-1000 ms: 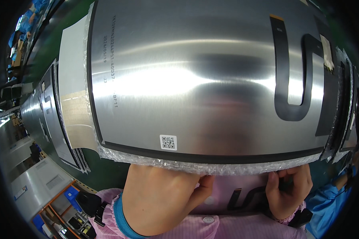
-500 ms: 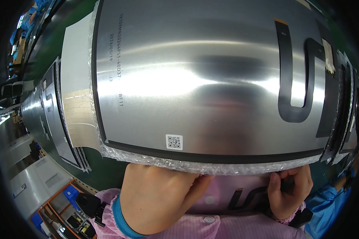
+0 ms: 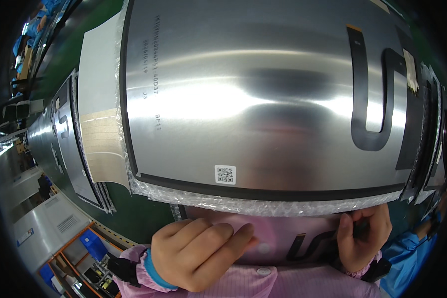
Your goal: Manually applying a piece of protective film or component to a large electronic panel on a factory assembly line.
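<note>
A large silver metal panel (image 3: 263, 114) with a black frame and a dark curved flat strip (image 3: 358, 99) fills the middle of the view. Bubble wrap (image 3: 243, 202) shows beneath it along the near and left edges. My right hand (image 3: 365, 236) is closed at the near right edge, thumb and forefinger pinching the bubble wrap; part of the grip is hidden. Below that edge, my left hand (image 3: 198, 251) is apart from the wrap, its fingers loosely curled and nothing visible in them. Under both lies another panel (image 3: 278, 236), which reflects my pink sleeves.
A white and tan sheet (image 3: 102, 119) sticks out on the left. Further left are similar panels (image 3: 74, 149) on bubble wrap, on the green surface (image 3: 119, 211). More wrapped panels (image 3: 434, 134) stack at right. A co-worker's blue sleeve (image 3: 407, 258) is at lower right.
My left hand has come away from the wrap's near edge and moved down toward me. The large panel sits slightly further right in view. My right hand stays at the edge.
</note>
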A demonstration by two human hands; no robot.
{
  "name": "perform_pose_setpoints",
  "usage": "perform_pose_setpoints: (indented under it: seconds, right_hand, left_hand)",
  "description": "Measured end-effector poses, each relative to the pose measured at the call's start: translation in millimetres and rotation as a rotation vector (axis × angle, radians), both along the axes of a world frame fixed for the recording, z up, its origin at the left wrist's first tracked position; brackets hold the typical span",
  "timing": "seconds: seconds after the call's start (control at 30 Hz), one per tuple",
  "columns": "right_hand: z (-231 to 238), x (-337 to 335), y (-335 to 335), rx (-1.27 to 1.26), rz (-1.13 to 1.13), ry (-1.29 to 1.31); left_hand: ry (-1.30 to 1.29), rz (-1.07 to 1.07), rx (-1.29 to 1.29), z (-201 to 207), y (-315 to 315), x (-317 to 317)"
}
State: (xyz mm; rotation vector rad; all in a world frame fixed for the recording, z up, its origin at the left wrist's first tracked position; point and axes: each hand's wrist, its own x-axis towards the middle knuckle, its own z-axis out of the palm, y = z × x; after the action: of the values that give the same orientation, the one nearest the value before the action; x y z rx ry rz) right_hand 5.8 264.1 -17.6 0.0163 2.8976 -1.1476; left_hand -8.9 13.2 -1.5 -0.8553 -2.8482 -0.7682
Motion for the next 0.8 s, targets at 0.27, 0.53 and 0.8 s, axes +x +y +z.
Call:
perform_pose_setpoints:
  seconds: [0.27,0.53,0.8]
  right_hand:
    - [1,2,5,0.007,0.006,0.01]
    - [1,0,3,0.019,-0.014,-0.005]
    - [3,-1,2,0.019,-0.021,-0.004]
  left_hand:
    - [0.049,-0.077,-0.049,-13,4,3]
    - [0.229,-0.085,-0.154,-35,6,14]
    - [0.265,-0.132,-0.219,-30,5,15]
